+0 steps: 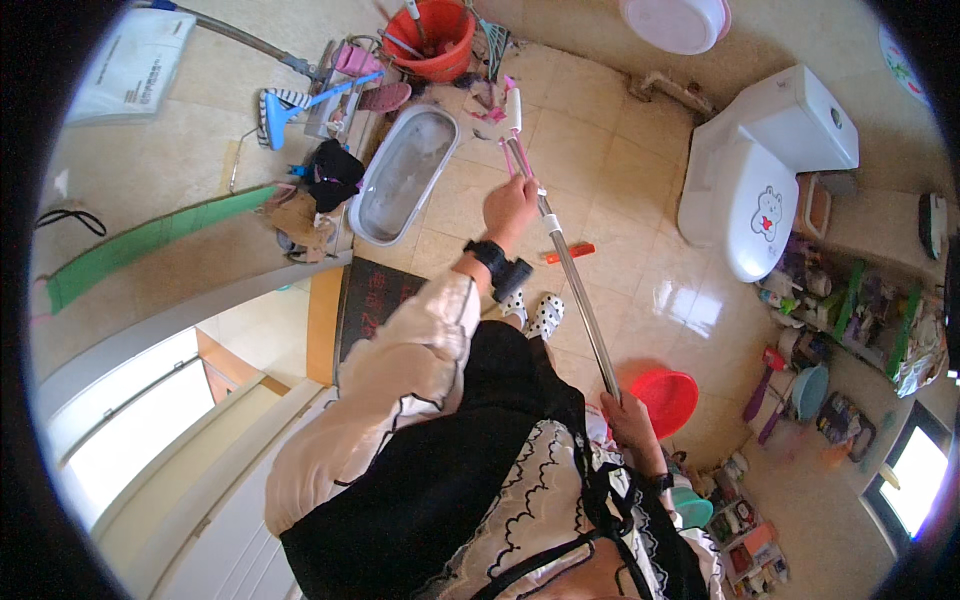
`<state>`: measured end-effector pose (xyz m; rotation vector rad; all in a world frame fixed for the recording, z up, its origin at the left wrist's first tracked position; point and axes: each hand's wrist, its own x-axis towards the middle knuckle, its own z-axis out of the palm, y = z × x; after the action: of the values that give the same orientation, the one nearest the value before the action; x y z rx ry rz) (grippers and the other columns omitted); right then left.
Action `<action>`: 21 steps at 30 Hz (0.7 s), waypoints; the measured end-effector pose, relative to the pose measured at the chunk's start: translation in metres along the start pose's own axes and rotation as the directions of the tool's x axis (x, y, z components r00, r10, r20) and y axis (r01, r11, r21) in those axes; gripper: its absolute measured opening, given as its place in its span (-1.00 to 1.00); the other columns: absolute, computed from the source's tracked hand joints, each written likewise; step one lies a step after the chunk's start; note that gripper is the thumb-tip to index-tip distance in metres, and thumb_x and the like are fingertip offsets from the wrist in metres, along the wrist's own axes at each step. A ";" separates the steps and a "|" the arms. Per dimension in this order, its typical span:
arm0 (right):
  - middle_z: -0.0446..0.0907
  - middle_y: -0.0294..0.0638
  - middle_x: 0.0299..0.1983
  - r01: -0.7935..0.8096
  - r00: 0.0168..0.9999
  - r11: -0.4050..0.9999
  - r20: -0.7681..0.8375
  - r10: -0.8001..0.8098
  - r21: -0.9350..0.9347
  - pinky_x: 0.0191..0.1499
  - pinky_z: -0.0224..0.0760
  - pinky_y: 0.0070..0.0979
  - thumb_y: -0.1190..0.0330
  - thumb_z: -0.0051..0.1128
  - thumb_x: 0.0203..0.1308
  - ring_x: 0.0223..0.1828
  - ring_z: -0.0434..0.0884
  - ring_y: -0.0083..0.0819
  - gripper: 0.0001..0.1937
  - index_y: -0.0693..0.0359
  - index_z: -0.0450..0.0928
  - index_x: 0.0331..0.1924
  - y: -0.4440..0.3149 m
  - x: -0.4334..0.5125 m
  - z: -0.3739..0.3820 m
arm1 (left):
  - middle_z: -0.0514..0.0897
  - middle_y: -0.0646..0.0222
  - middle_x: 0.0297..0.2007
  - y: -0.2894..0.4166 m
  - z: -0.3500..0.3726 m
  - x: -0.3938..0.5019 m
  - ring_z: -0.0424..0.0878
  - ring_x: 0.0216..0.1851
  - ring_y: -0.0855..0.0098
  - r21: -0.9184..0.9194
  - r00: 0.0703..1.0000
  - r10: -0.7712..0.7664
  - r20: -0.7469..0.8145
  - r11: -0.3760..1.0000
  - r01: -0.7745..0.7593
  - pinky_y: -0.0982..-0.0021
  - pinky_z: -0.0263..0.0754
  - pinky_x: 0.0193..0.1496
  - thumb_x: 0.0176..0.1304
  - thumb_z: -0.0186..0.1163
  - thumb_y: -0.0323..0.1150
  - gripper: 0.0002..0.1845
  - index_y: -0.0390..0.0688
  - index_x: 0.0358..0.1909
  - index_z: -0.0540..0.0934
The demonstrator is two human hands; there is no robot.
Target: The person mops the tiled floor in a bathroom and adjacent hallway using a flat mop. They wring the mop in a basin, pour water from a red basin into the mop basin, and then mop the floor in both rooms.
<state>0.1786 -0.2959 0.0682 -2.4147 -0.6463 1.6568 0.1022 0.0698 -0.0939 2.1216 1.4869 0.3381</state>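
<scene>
A metal mop pole [577,289] with white fittings and pink parts at its far end runs slantwise across the middle of the picture. Around its upper part, just below the pink rods, my left hand [512,202] is closed. Lower down, my right hand [630,420] grips the pole near its close end. The far end, by a white sleeve [513,111], is near the tiled floor beside a red bucket [431,41]. An orange object [570,253] lies on the floor beside the pole. Left of the pole stands a grey oblong basin [405,174].
A white toilet [739,202] stands at the right. Nearer, a red basin [665,403] is on the floor by my right hand. Crowded shelves [862,315] line the right wall. A dark doormat [371,307] lies at the doorway on the left, and a blue squeegee [281,118] is by the left wall.
</scene>
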 end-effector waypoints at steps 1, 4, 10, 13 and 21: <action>0.47 0.11 -0.63 0.024 0.999 1.000 -0.028 -0.023 0.008 -0.45 0.35 -0.13 0.08 -0.07 0.25 -0.53 0.53 0.06 -0.57 0.38 0.45 -0.41 -0.002 0.010 0.003 | 0.59 0.10 -0.56 0.013 0.002 -0.010 0.58 -0.48 0.02 -0.044 0.999 -0.037 0.031 0.998 0.038 0.01 0.41 -0.41 0.28 -0.08 -0.05 -0.65 -0.12 -0.40 0.50; 0.49 0.15 -0.60 0.062 0.996 0.998 -0.065 -0.060 0.031 -0.44 0.37 -0.12 0.04 -0.06 0.24 -0.49 0.55 0.08 -0.54 0.39 0.45 -0.41 -0.009 0.025 0.012 | 0.59 0.12 -0.55 0.041 0.006 -0.033 0.58 -0.51 0.09 0.032 0.983 0.186 0.006 0.982 -0.186 0.10 0.43 -0.40 0.25 -0.03 -0.20 -0.74 -0.20 -0.37 0.47; 0.51 0.21 -0.55 0.104 0.987 0.994 -0.116 -0.108 -0.045 -0.39 0.37 -0.08 0.06 -0.09 0.25 -0.43 0.56 0.12 -0.55 0.39 0.45 -0.37 -0.011 0.022 0.008 | 0.56 0.18 -0.61 0.055 0.003 -0.039 0.57 -0.52 0.16 -0.012 0.958 0.285 -0.002 0.958 -0.285 0.14 0.41 -0.41 0.22 0.02 -0.28 -0.80 -0.21 -0.44 0.45; 0.50 0.16 -0.59 0.097 0.989 0.995 -0.111 -0.100 -0.035 -0.42 0.37 -0.14 0.08 -0.09 0.26 -0.48 0.59 0.01 -0.57 0.39 0.44 -0.38 -0.013 0.013 0.000 | 0.56 0.17 -0.60 0.052 -0.009 -0.031 0.58 -0.51 0.15 0.047 0.956 0.282 0.083 0.957 -0.286 0.15 0.42 -0.43 0.20 0.04 -0.29 -0.83 -0.18 -0.44 0.46; 0.49 0.06 -0.61 -0.056 0.997 0.996 -0.051 0.053 -0.063 -0.46 0.37 -0.27 0.10 -0.08 0.25 -0.49 0.59 -0.13 -0.62 0.35 0.46 -0.34 -0.015 -0.046 -0.024 | 0.56 0.12 -0.56 0.021 -0.047 0.057 0.55 -0.49 0.04 -0.070 0.984 0.163 -0.075 0.983 -0.169 0.09 0.39 -0.45 0.20 0.01 -0.29 -0.84 -0.17 -0.39 0.46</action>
<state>0.1826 -0.2994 0.1222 -2.5316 -0.6422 1.6145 0.1174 0.1301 -0.0483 2.1977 1.3149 0.5253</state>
